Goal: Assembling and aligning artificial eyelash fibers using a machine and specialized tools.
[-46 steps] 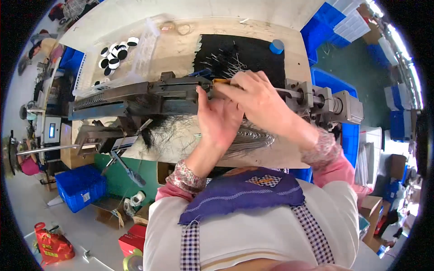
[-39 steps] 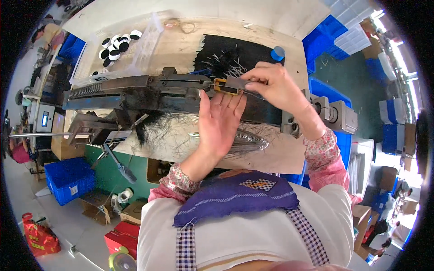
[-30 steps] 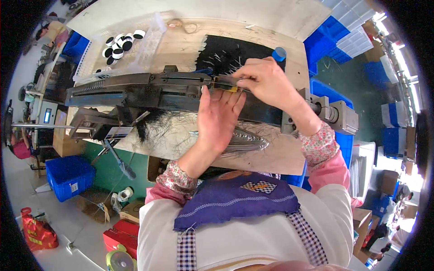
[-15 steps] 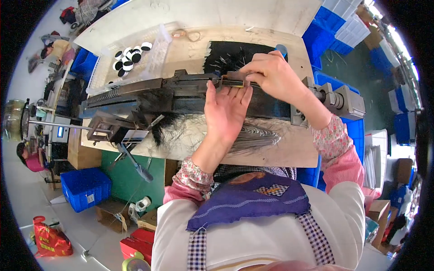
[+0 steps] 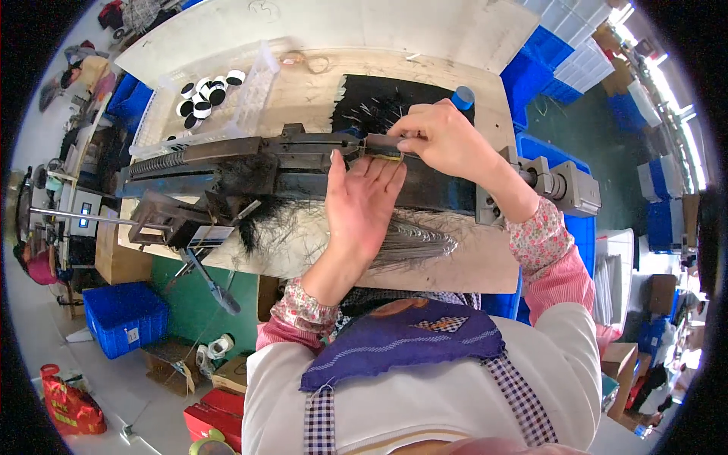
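A long dark metal bench machine (image 5: 303,180) with a spring at its left end runs across the table. My left hand (image 5: 358,206) lies palm up against its front, fingers stretched out and thumb apart. Its fingertips reach under a small brown metal block (image 5: 383,142) with a yellowish lower edge. My right hand (image 5: 447,140) comes in from the right, thumb and fingers pinched together at the block's right end; what lies between them is hidden. Behind the block a black cloth (image 5: 368,98) bears thin pale wires. In front lies a bundle of bent grey wires (image 5: 421,243).
A clear plastic basket (image 5: 254,95) with several black-and-white round caps (image 5: 202,110) stands at the back left. A blue cap (image 5: 462,97) is behind my right hand. Loose black bristles (image 5: 262,227) litter the table near a clamp-like device (image 5: 178,220). Blue crates (image 5: 125,318) stand around.
The whole view has shifted slightly, so the table sits a little more to the left and lower. Both hands stay at the metal block; my right fingers have moved slightly along it.
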A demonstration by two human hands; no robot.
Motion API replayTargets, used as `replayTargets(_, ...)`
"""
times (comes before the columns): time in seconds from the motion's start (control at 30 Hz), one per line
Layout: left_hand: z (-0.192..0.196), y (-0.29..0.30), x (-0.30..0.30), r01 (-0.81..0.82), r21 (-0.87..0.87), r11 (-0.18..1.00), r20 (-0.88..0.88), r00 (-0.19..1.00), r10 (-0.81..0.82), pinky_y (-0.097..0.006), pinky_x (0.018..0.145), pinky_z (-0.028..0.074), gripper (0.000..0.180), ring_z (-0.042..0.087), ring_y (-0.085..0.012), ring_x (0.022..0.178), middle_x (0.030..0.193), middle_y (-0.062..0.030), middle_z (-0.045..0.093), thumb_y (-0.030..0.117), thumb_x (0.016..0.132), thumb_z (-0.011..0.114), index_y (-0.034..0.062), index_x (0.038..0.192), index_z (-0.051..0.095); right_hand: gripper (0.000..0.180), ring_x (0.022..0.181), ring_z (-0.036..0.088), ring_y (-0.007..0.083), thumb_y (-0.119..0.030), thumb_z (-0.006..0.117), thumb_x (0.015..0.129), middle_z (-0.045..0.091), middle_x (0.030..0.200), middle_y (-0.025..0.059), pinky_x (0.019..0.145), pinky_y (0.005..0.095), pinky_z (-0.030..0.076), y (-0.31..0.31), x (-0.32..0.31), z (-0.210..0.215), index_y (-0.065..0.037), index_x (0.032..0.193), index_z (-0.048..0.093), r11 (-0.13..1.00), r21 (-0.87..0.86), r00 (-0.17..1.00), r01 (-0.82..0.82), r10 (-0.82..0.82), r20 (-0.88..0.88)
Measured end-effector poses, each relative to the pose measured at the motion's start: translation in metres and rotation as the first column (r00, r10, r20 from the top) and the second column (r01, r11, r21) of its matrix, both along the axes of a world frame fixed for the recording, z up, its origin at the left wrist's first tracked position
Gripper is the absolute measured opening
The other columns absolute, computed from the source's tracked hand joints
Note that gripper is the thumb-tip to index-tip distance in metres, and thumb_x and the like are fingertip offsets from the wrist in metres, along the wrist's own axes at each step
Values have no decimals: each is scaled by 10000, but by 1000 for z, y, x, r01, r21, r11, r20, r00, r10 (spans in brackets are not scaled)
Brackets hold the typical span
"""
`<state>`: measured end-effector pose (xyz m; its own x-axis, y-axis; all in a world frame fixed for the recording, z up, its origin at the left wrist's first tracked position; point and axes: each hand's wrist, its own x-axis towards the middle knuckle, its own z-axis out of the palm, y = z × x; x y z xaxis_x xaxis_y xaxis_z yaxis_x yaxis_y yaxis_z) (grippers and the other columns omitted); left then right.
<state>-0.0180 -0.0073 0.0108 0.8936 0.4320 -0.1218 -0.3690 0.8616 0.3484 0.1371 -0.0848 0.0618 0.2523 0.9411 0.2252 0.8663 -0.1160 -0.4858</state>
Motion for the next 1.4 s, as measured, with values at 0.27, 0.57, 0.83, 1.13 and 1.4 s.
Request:
replayTargets(0.27,0,2,-2,46,-18,999,1,999,-46,-395,1116,269,627,417,-278,1241,1269,-169,476,510,969,328,-67,1182,447,154,797,596,250,-123,633,749,606,767,68,826,382,395,-6,1,-2,-100,887,698,999,29,997,-24,21,74)
replayTargets(0.57,-6,4,-2,0,-71,997,-26,1000,-2,-414,1084,322,534,498,-278,1112,1063,-141,539,487,965,388,-37,997,492,151,747,535,209,-21,644,730,519,729,36,832,346,362,-48,-7,11,-86,863,671,963,262,977,-61,4,213)
replayTargets(0.83,0,4,1,-25,-29,999,4,1000,26,-418,1071,335,476,513,-277,1072,942,-109,531,479,954,430,21,833,474,107,853,530,207,-63,622,645,511,776,36,890,370,356,-54,-7,0,-107,737,592,986,153,733,-65,-57,677)
replayTargets(1.13,-15,0,2,-22,-145,989,99,994,37,-432,1085,333,580,486,-345,1164,1166,-214,534,454,963,398,-110,1068,478,108,787,559,212,-95,664,719,547,758,13,821,358,368,-26,-27,-4,-132,820,661,950,306,958,-55,-36,285)
replayTargets(1.4,-4,-9,3,-110,-169,979,-28,994,107,-429,1081,333,542,498,-321,1134,1137,-186,540,463,970,375,-56,1070,493,163,717,608,288,-116,590,834,602,804,91,681,404,453,-18,-27,20,-56,986,587,975,178,990,130,-116,-84)
